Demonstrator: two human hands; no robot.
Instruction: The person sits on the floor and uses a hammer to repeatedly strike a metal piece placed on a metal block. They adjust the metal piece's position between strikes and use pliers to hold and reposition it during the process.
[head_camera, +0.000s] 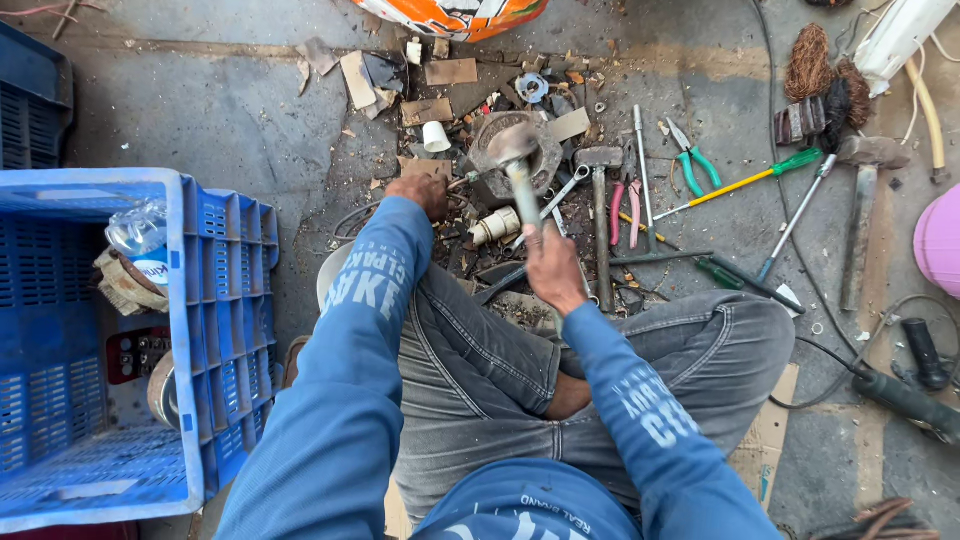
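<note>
I sit on the concrete floor in blue sleeves and grey trousers. My right hand (552, 265) grips the handle of a hammer (517, 160), its head raised over a round grey metal part (545, 165) on the floor. My left hand (422, 192) reaches to the left side of that part and holds a thin metal rod or punch (465, 180) against it. A small white fitting (495, 226) lies between my hands.
A blue plastic crate (225, 300) with a bottle and parts stands at left. Right of the work lie a second hammer (600, 215), pink-handled pliers (625, 205), green pliers (692, 160), a yellow-green screwdriver (740, 182), a big hammer (862, 215) and a power tool (905, 395).
</note>
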